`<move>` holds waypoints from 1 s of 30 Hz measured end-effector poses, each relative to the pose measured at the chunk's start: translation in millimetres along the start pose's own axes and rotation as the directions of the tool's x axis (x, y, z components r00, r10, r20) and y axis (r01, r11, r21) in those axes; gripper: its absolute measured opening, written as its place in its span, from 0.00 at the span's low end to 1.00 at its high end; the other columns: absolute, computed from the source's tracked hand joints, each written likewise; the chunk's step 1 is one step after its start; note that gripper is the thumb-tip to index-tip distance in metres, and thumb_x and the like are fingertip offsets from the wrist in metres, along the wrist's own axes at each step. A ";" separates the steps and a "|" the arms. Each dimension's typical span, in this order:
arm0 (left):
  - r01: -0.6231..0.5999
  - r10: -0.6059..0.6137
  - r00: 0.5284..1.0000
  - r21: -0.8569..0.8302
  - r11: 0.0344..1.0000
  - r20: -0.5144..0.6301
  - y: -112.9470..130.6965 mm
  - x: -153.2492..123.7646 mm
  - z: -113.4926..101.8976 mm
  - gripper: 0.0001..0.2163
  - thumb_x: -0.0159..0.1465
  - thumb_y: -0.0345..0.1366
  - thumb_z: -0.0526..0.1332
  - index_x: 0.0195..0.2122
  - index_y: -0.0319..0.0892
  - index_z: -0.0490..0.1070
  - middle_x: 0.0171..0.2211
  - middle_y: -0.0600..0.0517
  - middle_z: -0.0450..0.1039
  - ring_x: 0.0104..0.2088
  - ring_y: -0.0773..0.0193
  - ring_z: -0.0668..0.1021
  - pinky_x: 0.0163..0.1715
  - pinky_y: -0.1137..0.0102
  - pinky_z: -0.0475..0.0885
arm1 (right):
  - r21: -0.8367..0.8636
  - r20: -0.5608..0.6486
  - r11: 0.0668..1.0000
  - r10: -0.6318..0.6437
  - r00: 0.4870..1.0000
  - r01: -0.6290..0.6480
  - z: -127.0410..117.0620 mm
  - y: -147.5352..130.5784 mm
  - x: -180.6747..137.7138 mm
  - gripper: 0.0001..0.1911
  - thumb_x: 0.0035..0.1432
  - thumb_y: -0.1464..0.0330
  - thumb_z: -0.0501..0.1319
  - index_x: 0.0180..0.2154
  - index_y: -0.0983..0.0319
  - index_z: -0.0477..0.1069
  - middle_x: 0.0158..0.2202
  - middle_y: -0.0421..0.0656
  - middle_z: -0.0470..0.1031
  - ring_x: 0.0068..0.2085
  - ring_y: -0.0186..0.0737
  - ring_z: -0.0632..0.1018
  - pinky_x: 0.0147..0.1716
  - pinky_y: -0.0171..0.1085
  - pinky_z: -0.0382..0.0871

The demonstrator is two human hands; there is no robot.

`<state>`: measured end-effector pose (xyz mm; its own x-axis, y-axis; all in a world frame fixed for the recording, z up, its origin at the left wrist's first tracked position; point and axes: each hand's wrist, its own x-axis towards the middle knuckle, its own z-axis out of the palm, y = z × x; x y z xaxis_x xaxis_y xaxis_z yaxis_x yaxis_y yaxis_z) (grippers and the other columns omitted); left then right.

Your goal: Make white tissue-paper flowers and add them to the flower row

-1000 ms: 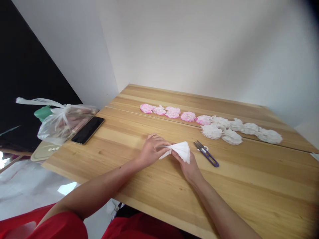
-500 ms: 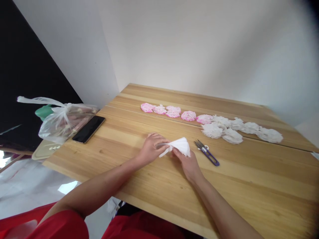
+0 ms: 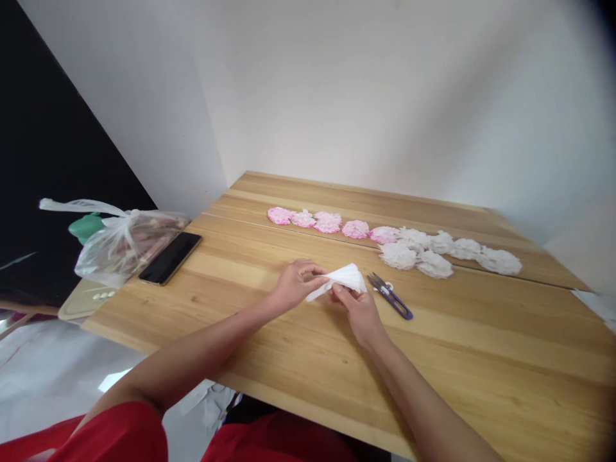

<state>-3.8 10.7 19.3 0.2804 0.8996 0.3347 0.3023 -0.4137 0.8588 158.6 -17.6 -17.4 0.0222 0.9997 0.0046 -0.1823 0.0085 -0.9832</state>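
Note:
Between my hands is a piece of white pleated tissue paper (image 3: 349, 277), pinched narrow near its middle and fanned out to the right. My left hand (image 3: 297, 282) pinches it at the narrow part with thumb and fingers. My right hand (image 3: 355, 307) grips the fanned side from below, thumb on top. Just right of that hand lie purple-handled thread snips (image 3: 392, 298), blades pointing away to the left. Beyond my hands a row of pink-edged paper flowers (image 3: 328, 222) runs into several white paper flowers (image 3: 399, 255) on the right.
A black phone (image 3: 171, 258) lies at the table's left edge, beside a knotted clear plastic bag (image 3: 120, 244) with a green thing behind it. A beige stool or lid (image 3: 79, 301) stands lower at the left. The wooden table (image 3: 481, 359) meets a white wall at the back.
The view has shifted slightly, so the flowers and snips appear a little further left. Both hands keep hold of the tissue paper, with small finger movements.

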 end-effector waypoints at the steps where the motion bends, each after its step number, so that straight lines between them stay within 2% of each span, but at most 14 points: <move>1: -0.002 0.002 1.000 0.013 1.000 -0.006 4.9 3.2 -0.6 0.05 0.58 0.35 0.63 0.30 0.40 0.76 0.30 0.51 0.77 0.34 0.64 0.77 0.36 0.71 0.69 | 0.014 -0.007 1.000 -0.019 1.000 0.020 -0.7 -2.3 0.6 0.13 0.47 0.59 0.68 0.31 0.63 0.76 0.28 0.42 0.75 0.30 0.37 0.72 0.30 0.36 0.71; 9: 0.012 -0.011 0.999 0.023 1.000 -0.031 44.3 27.4 2.7 0.04 0.57 0.34 0.62 0.28 0.39 0.74 0.30 0.52 0.76 0.34 0.64 0.76 0.36 0.71 0.68 | 0.064 -0.104 0.992 -0.106 0.989 0.113 -2.6 -37.9 5.9 0.13 0.45 0.61 0.69 0.32 0.62 0.77 0.30 0.42 0.76 0.32 0.38 0.73 0.28 0.36 0.70; 13: -0.063 0.064 0.997 0.043 0.997 -0.036 55.8 38.7 6.2 0.04 0.58 0.33 0.61 0.27 0.40 0.74 0.30 0.53 0.77 0.34 0.64 0.76 0.37 0.71 0.68 | 0.062 -0.163 0.986 -0.141 0.977 0.153 -3.3 -56.6 10.2 0.12 0.42 0.62 0.70 0.30 0.62 0.77 0.27 0.42 0.76 0.30 0.38 0.73 0.28 0.37 0.70; 16: -0.157 0.169 0.982 0.127 0.979 -0.085 62.9 47.3 6.5 0.04 0.57 0.32 0.62 0.27 0.40 0.74 0.29 0.53 0.77 0.35 0.63 0.75 0.40 0.68 0.67 | 0.063 -0.183 0.979 -0.179 0.967 0.193 -1.4 -69.5 12.9 0.12 0.42 0.62 0.70 0.30 0.62 0.77 0.26 0.41 0.75 0.30 0.37 0.73 0.28 0.37 0.70; 19: -0.245 0.275 0.951 0.205 0.948 -0.138 68.1 53.7 5.5 0.03 0.56 0.31 0.63 0.27 0.42 0.75 0.30 0.53 0.77 0.36 0.62 0.75 0.42 0.66 0.66 | 0.055 -0.187 0.972 -0.215 0.959 0.228 2.0 -79.5 15.9 0.13 0.43 0.61 0.70 0.30 0.62 0.77 0.27 0.42 0.75 0.30 0.37 0.73 0.28 0.37 0.71; 22: -0.288 0.332 0.929 0.242 0.926 -0.162 71.0 56.9 2.6 0.04 0.58 0.33 0.63 0.27 0.43 0.75 0.31 0.53 0.78 0.37 0.61 0.76 0.46 0.63 0.65 | 0.029 -0.172 0.967 -0.245 0.954 0.254 4.8 -84.4 20.9 0.13 0.44 0.60 0.69 0.30 0.62 0.77 0.28 0.43 0.75 0.30 0.38 0.73 0.28 0.38 0.71; 30: -0.297 0.357 0.921 0.310 0.903 -0.158 73.5 59.8 -14.1 0.03 0.58 0.31 0.62 0.27 0.43 0.75 0.31 0.53 0.77 0.37 0.61 0.75 0.44 0.63 0.64 | 0.028 -0.117 0.955 -0.290 0.950 0.295 11.0 -83.5 40.4 0.13 0.45 0.60 0.69 0.31 0.62 0.77 0.28 0.42 0.75 0.31 0.37 0.73 0.28 0.36 0.71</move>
<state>22.3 36.0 107.9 0.2216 0.7029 0.6759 0.4721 -0.6838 0.5563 163.9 22.3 66.9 0.1892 0.9446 0.2681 -0.1953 0.3038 -0.9325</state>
